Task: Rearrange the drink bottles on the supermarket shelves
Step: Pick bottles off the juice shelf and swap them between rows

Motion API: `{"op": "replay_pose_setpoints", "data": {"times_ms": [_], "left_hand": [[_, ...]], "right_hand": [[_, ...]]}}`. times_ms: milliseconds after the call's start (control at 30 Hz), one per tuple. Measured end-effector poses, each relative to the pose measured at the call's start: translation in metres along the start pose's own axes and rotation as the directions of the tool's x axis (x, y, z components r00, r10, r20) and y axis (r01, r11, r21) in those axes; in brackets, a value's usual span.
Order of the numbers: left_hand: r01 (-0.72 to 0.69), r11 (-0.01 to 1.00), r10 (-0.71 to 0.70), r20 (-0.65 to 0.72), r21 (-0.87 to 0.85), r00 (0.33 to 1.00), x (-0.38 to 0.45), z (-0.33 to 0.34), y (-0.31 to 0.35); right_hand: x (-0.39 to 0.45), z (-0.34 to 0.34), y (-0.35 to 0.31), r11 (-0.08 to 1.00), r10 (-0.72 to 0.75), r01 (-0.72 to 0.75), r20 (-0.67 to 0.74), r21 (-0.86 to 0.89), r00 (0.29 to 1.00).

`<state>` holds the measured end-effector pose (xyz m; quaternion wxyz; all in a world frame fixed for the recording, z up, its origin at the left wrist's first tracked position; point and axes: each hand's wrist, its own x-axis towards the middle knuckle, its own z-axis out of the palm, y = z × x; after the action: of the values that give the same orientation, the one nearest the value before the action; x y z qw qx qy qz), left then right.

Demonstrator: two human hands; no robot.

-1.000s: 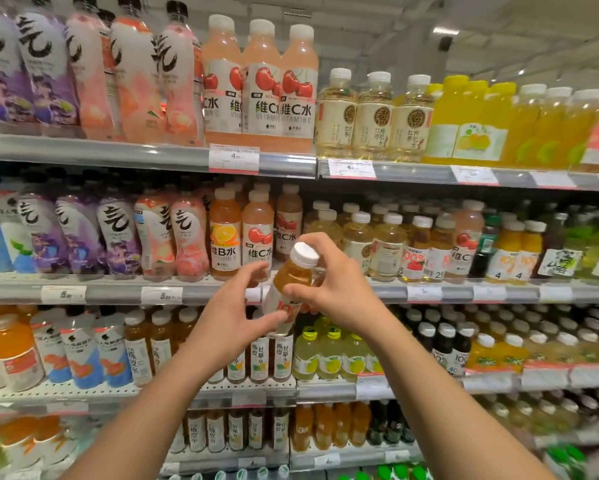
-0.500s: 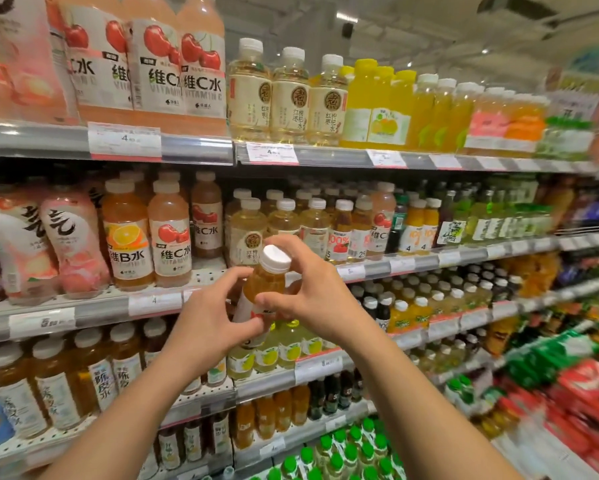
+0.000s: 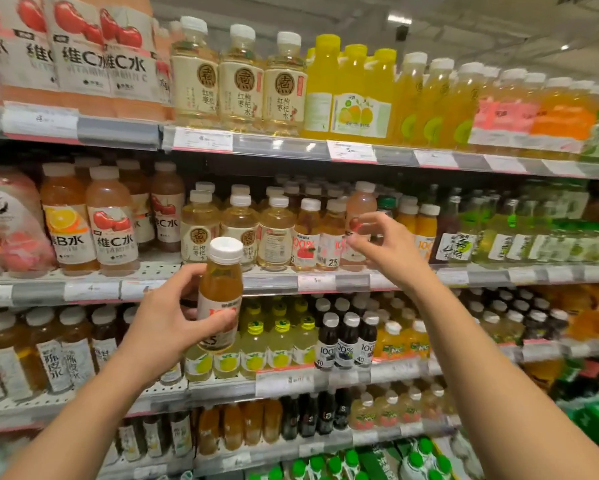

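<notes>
Left hand (image 3: pixel 166 323) up front, fingers and thumb wrapped round an amber juice bottle (image 3: pixel 219 296) with a white cap, holding it upright in front of the middle shelf's edge (image 3: pixel 274 282). Further in, the right hand (image 3: pixel 388 251) reaches at the pink bottle (image 3: pixel 360 216) in the front row of that shelf, thumb and fingers spread and slightly bent, gripping nothing, fingertips just beside its label. Behind it stand rows of pale tea bottles (image 3: pixel 274 233), with yellow bottles (image 3: pixel 353 91) on the shelf above.

Left hand (image 3: pixel 166 327) grips an amber juice bottle (image 3: pixel 219 296); right hand (image 3: pixel 386 252) reaches toward a pink bottle (image 3: pixel 360 216).
</notes>
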<state>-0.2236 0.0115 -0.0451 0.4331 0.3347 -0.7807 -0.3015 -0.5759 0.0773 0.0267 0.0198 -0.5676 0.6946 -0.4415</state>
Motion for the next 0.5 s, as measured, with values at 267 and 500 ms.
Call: {"op": "replay_pose_setpoints", "data": {"times_ms": [267,500], "left_hand": [[0.059,0.998,-0.058,-0.099,0.01,0.993,-0.002,0.04,0.033],[0.063,0.998,-0.063,-0.086,0.006,0.994,-0.004,0.05,0.05]], "right_hand": [[0.071,-0.025,0.042,0.99,-0.015,0.01,-0.039,-0.143,0.999],[0.117,-0.021,0.038,0.971,-0.003,0.008,0.019,-0.239,1.0]]}}
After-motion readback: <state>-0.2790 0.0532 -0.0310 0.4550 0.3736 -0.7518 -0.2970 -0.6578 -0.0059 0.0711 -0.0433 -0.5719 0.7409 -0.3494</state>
